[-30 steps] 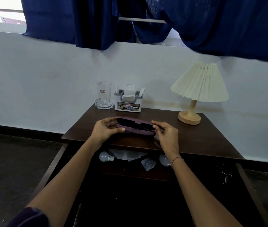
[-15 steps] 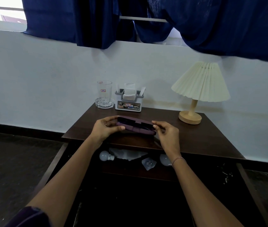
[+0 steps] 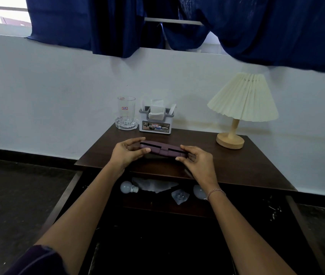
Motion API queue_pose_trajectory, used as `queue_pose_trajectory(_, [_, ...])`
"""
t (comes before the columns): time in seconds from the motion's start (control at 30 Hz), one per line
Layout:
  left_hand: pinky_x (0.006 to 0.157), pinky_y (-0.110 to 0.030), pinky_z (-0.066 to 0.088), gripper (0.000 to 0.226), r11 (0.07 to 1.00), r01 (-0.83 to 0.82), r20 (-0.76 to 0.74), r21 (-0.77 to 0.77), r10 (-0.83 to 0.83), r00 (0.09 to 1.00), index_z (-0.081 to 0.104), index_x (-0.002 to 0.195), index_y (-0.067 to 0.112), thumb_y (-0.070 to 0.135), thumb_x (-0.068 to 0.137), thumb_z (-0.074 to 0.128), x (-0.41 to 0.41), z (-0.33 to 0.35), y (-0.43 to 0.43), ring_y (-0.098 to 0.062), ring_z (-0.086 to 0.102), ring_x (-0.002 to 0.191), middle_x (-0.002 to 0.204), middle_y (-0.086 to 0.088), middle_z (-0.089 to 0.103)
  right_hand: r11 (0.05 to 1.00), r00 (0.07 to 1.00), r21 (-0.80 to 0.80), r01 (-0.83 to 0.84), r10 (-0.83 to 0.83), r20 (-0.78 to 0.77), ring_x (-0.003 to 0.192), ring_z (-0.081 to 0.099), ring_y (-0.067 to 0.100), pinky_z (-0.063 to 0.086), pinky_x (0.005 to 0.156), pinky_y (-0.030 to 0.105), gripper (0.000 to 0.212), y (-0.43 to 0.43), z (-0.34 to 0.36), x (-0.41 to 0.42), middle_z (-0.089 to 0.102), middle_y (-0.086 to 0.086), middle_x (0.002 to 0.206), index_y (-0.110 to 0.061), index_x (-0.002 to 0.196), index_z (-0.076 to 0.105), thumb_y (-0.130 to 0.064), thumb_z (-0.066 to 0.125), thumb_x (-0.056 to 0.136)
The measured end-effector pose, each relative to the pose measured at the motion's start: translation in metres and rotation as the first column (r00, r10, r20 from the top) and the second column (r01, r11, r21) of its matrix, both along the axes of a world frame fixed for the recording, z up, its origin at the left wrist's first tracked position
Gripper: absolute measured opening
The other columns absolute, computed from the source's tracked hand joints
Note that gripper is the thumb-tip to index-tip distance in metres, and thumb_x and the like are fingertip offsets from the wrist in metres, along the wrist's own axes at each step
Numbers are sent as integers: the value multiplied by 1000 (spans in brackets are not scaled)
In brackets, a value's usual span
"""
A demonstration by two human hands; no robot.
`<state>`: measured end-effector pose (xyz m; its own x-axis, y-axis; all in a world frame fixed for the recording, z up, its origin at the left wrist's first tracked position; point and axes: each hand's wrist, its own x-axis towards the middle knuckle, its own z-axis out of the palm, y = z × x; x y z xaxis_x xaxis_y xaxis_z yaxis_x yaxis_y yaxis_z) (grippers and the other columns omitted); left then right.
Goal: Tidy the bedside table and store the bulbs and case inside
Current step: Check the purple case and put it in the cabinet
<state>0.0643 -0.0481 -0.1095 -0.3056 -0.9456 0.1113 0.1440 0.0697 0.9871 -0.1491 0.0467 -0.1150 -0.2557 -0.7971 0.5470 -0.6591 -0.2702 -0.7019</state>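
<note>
Pinching purple case [image 3: 163, 151] at ends with left hand [image 3: 126, 154], right hand [image 3: 196, 164]; likely stiff, light; best gripped there.

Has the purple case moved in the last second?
Yes, barely: the purple case stays in front of the tissue holder, but its lid has swung down toward the tabletop, leaving a thin gap.
</note>
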Motion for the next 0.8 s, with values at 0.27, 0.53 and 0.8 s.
queue_pose_trajectory(0.27, [78, -22, 58, 37, 1000, 14, -5, -4, -14, 1000, 72, 94, 27, 7, 64, 80, 0, 0, 0, -14, 71, 86, 92, -8, 74, 997, 996, -56, 43, -48, -80, 95, 60, -1, 46, 91, 9, 38, 2, 0, 1, 67, -5, 104, -13, 108, 68, -17, 76, 72])
queue_pose_trajectory(0.53, [67, -16, 57, 29, 1000, -9, 4, -11, 9, 1000, 72, 85, 24, 7, 63, 81, -1, 0, 1, -11, 72, 76, 82, -4, 75, 996, 994, -71, 53, -60, -93, 91, 63, 4, 50, 90, 19, 30, 5, 2, 3, 69, -1, 100, -14, 102, 70, -17, 75, 72])
queue_pose_trajectory(0.8, [72, -21, 59, 30, 999, -20, 8, -45, 21, 1000, 72, 83, 23, 5, 61, 82, 1, -1, 4, -13, 72, 76, 79, -4, 76, 995, 994, -88, 45, -53, -94, 93, 63, 6, 49, 91, 19, 31, 8, 2, 3, 69, 1, 102, -12, 102, 70, -14, 75, 72])
